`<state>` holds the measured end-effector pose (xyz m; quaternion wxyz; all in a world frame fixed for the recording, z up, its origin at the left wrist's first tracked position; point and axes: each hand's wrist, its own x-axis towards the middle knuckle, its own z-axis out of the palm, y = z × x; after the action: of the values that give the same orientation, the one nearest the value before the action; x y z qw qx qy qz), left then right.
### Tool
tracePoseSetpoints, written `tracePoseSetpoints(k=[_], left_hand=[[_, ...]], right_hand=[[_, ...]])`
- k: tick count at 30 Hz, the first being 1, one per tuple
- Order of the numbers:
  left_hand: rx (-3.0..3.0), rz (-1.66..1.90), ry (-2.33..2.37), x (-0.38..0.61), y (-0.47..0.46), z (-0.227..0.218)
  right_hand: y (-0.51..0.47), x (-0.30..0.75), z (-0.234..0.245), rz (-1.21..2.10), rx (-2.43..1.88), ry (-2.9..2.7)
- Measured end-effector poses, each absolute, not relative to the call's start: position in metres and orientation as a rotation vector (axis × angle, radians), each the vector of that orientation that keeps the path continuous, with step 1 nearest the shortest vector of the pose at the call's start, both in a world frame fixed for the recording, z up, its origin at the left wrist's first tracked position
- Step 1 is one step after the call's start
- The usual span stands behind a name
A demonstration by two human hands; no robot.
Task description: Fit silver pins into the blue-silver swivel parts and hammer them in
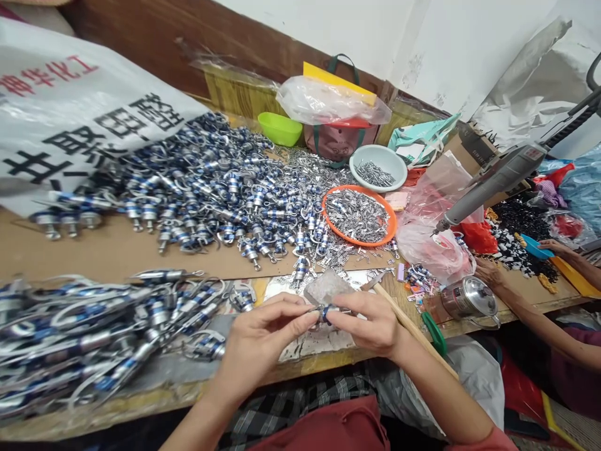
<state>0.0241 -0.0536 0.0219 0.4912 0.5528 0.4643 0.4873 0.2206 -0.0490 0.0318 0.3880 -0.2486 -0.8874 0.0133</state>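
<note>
In front of me, my left hand (pixel 270 335) and my right hand (pixel 369 321) meet over the table's near edge. Both pinch one small blue-and-silver metal fitting (pixel 325 312), fingertips closed on its two ends; part of it is hidden by the fingers. Just beyond my hands lies a grey metal block (pixel 330 285) on a worn white surface. A hammer (pixel 416 329) with a wooden handle rests beside my right wrist. Similar fittings form a large heap (pixel 225 181) behind, and strings of them (pixel 89 344) lie to the left.
An orange basket (pixel 393 230) holds flat metal plates; a pale bowl (pixel 354 164) holds pins. A grey electric screwdriver (pixel 498 178) hangs at right. Nearby are a lidded metal cup (pixel 472 299) and green-handled scissors (pixel 434 335). Another person's hand (pixel 561 249) holds a blue scoop (pixel 535 247).
</note>
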Motion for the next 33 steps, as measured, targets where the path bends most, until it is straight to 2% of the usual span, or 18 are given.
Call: tracePoseSetpoints(k=[7, 15, 23, 27, 29, 32, 33], left_hand=[[1.663, 1.202, 1.163, 0.019, -0.056, 0.039], [1.313, 1.028, 1.067, 0.029, -0.064, 0.032], [0.992, 1.079, 1.126, 0.042, -0.078, -0.002], [0.986, 1.057, 1.076, 0.045, -0.075, -0.010], [0.954, 1.031, 1.068, 0.046, -0.071, -0.011], [0.910, 0.974, 1.010, 0.047, -0.064, -0.007], [0.907, 0.950, 0.984, 0.047, -0.062, -0.006]], right_hand=[[-0.055, 0.217, 0.035, -0.001, -0.747, -2.247], [-0.075, 0.212, 0.021, 0.087, -0.927, -2.160], [-0.088, 0.199, 0.011, 0.451, -1.194, -1.849], [-0.067, 0.218, 0.016, 0.555, -1.232, -2.022], [-0.039, 0.234, 0.019, 0.403, -1.337, -2.197], [0.010, 0.253, 0.018, -0.136, -1.780, -2.577], [0.024, 0.256, 0.016, -0.152, -1.792, -2.635]])
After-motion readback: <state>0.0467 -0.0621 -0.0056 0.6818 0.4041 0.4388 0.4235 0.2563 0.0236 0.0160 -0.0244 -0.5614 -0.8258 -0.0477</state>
